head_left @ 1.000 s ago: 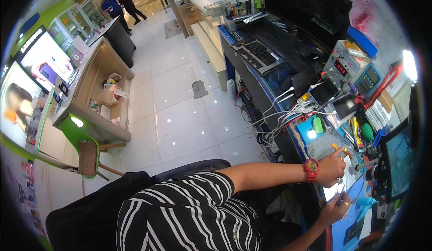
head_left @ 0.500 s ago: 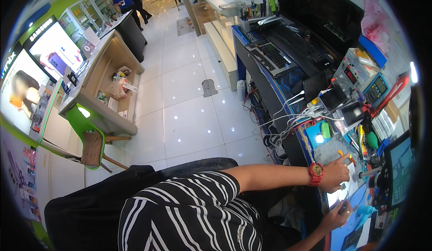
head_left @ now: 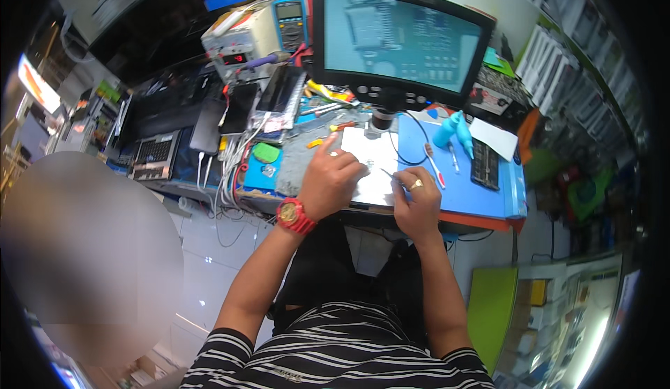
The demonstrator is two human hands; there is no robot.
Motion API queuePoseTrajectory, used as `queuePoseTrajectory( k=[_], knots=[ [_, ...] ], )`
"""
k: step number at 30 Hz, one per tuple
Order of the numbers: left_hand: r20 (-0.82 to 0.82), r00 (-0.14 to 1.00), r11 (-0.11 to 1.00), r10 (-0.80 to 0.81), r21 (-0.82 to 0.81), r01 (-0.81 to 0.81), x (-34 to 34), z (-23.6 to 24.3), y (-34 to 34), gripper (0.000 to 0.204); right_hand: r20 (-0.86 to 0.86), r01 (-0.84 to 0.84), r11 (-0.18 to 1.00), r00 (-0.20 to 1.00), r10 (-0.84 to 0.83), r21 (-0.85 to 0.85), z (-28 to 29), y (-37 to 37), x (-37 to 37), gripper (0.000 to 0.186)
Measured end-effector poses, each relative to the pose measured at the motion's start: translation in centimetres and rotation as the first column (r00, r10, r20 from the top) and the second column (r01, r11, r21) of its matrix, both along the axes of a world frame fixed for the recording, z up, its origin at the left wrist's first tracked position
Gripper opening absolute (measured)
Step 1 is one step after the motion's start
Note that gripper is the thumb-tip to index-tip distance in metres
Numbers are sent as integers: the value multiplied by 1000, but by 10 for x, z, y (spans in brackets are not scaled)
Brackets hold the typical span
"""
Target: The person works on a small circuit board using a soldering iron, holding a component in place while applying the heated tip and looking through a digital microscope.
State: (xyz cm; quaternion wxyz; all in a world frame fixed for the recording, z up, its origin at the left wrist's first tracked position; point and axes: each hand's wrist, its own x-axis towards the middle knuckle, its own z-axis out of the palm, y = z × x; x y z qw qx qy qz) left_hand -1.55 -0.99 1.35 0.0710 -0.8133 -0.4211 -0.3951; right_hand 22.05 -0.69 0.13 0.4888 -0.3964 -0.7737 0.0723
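Observation:
My left hand (head_left: 333, 183), with a red watch (head_left: 296, 215) on its wrist, rests at the left edge of a bright white work surface (head_left: 359, 145). Its index finger is stretched forward while the others curl in. Their tips meet a small metallic piece (head_left: 370, 164), too small to name. From the right, my right hand (head_left: 417, 204) pinches a thin dark tool (head_left: 388, 173) whose tip points at that piece. Above them stands a microscope lens (head_left: 380, 120) under a monitor (head_left: 401, 40), which shows a magnified circuit board.
A blue mat (head_left: 419, 173) carries light-blue bottles (head_left: 447, 132), a brush (head_left: 436, 169) and a dark phone-shaped part (head_left: 484, 166). Left of my hands lie a green sponge (head_left: 266, 153), white cables (head_left: 234, 169) and phones (head_left: 241, 106). A power supply (head_left: 241, 43) and multimeter (head_left: 290, 25) stand behind.
My view has swung right, from the shop floor and aisle to the bench, so both hands are now near the middle. They stay close together over the white surface.

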Motion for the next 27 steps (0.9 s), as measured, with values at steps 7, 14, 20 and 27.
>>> queuePoseTrajectory(
  k=[7,14,20,27],
  knots=[
    [129,989,981,77,-190,-52,7,-20,-2,10,115,130,990,984,-136,52,-1,-7,-1,16],
    [72,992,971,107,-223,-89,9,-24,2,32,99,104,994,989,-106,30,-14,3,-9,18],
    [43,993,967,108,-236,-95,9,-24,5,23,111,94,995,989,-95,16,-12,4,-8,18],
    [96,987,968,127,-227,-103,13,-26,5,17,88,86,996,992,-86,8,-13,5,-7,20]
  ],
)
